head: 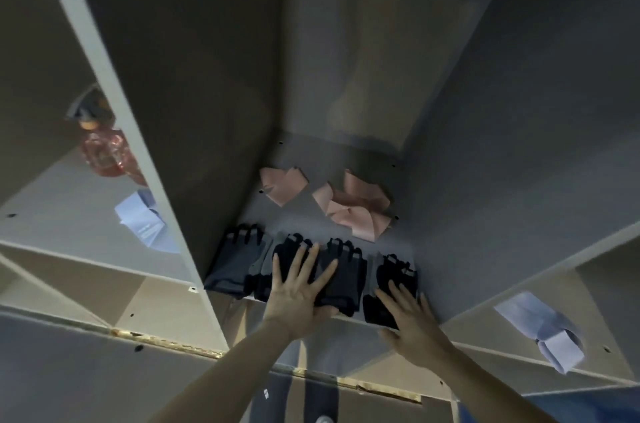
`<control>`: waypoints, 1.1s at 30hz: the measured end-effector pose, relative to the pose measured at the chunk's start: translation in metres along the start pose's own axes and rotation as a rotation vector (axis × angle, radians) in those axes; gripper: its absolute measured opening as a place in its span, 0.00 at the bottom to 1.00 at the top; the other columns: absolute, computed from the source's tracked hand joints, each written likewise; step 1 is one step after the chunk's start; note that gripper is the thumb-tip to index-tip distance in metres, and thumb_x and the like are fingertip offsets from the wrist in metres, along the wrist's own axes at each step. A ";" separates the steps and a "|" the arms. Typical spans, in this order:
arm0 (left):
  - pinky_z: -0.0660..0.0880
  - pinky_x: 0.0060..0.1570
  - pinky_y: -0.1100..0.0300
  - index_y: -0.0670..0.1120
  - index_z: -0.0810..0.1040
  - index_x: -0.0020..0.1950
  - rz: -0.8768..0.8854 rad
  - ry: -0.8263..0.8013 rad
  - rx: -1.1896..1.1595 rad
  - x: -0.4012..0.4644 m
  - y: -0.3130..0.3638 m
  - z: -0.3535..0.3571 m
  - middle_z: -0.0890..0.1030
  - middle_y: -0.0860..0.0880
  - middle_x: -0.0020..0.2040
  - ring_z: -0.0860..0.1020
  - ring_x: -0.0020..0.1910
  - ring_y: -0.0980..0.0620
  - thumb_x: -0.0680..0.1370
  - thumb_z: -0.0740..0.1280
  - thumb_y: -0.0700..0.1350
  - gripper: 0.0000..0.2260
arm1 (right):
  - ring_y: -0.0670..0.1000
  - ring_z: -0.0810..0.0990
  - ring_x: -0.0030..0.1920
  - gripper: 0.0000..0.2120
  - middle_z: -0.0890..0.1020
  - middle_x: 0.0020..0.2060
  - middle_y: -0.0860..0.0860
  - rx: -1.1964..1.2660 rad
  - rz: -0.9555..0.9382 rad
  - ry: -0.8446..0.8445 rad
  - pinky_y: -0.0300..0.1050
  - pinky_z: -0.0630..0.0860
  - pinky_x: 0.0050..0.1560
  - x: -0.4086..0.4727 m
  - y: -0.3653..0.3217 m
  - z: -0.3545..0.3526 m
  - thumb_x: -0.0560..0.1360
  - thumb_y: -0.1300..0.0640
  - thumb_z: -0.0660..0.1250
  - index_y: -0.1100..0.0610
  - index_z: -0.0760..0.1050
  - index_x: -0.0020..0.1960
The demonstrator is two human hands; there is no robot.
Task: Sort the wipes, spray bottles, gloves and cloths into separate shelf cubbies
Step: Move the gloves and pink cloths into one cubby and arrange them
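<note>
Several dark gloves (346,270) lie in a row along the front of the middle cubby's shelf (294,221). My left hand (299,294) rests flat, fingers spread, on the gloves in the middle of the row. My right hand (410,315) lies flat with fingers apart on the rightmost glove (388,287). Behind the gloves, pink cloths (356,206) lie crumpled at the back of the same cubby. A pink spray bottle (104,148) stands in the left cubby. A pale blue wipes pack (143,223) lies in front of it.
A white upright panel (114,110) splits the left cubby from the middle one. Another pale blue pack (543,329) sits in the lower right cubby. The shelf's front edge (346,318) runs under my wrists, and lower shelves show below.
</note>
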State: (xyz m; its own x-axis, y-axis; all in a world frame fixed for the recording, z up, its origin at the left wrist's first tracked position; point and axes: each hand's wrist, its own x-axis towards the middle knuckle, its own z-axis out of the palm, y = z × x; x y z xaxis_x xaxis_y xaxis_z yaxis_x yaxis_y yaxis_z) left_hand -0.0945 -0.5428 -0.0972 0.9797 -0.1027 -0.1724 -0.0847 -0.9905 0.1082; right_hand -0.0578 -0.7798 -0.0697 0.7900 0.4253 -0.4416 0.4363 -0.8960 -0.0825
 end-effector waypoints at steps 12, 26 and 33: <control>0.54 0.68 0.31 0.63 0.33 0.73 -0.119 -0.162 0.099 -0.024 -0.074 0.004 0.36 0.49 0.78 0.41 0.77 0.41 0.80 0.53 0.59 0.31 | 0.59 0.31 0.74 0.37 0.28 0.73 0.45 -0.080 -0.074 -0.184 0.66 0.48 0.71 0.024 -0.034 0.006 0.77 0.43 0.58 0.30 0.30 0.68; 0.49 0.74 0.40 0.60 0.40 0.76 -0.130 -0.022 -0.235 -0.036 -0.059 -0.042 0.44 0.50 0.79 0.43 0.77 0.49 0.78 0.59 0.58 0.34 | 0.51 0.41 0.77 0.38 0.42 0.76 0.44 0.201 -0.074 0.016 0.53 0.51 0.75 0.018 -0.058 -0.047 0.75 0.39 0.59 0.38 0.36 0.74; 0.66 0.62 0.71 0.60 0.72 0.66 -0.212 0.408 -1.057 -0.080 -0.044 -0.090 0.69 0.62 0.66 0.69 0.64 0.68 0.76 0.68 0.52 0.19 | 0.38 0.55 0.70 0.28 0.56 0.67 0.37 0.508 -0.137 0.248 0.32 0.56 0.66 0.022 -0.070 -0.071 0.77 0.51 0.63 0.44 0.55 0.74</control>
State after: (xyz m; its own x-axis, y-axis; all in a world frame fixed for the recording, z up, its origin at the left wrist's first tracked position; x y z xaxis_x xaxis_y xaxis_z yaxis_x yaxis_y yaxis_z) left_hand -0.1528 -0.4825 0.0001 0.9583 0.2848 0.0237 0.0944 -0.3937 0.9144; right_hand -0.0403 -0.6987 -0.0106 0.8448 0.5042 -0.1789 0.3291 -0.7534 -0.5693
